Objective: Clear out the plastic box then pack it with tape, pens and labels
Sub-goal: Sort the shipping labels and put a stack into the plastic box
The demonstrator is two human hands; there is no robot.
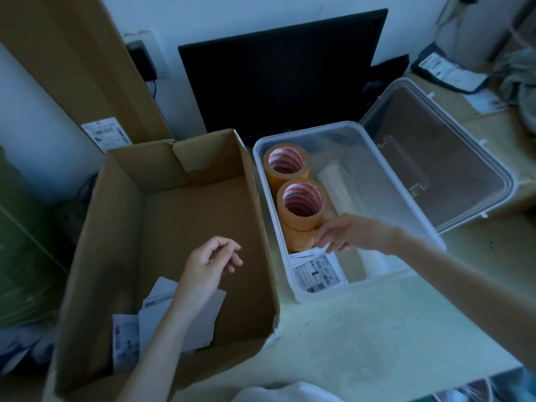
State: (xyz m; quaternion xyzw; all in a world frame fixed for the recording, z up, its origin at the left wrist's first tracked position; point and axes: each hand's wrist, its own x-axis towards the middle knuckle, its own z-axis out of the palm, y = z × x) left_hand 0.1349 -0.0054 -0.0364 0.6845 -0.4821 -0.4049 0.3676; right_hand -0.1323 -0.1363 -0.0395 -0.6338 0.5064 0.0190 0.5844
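Plastic box (293, 281) sits centre-right on the worktop (377, 329), holding tape rolls (301, 203) and labels (317, 272). Right hand (345, 233) reaches in at lower centre, grip released, fingertips by the tape. Left hand (207, 268) hovers loosely curled, grasping nothing, over the cardboard box (121, 198) at left.

Clear, smooth plastic formed the box (345, 288) and lid (452, 158); matt brown corrugated cardboard formed the carton (203, 216); labels (317, 272) were paper.

Both hands (210, 264) (345, 232) loosely curled, empty
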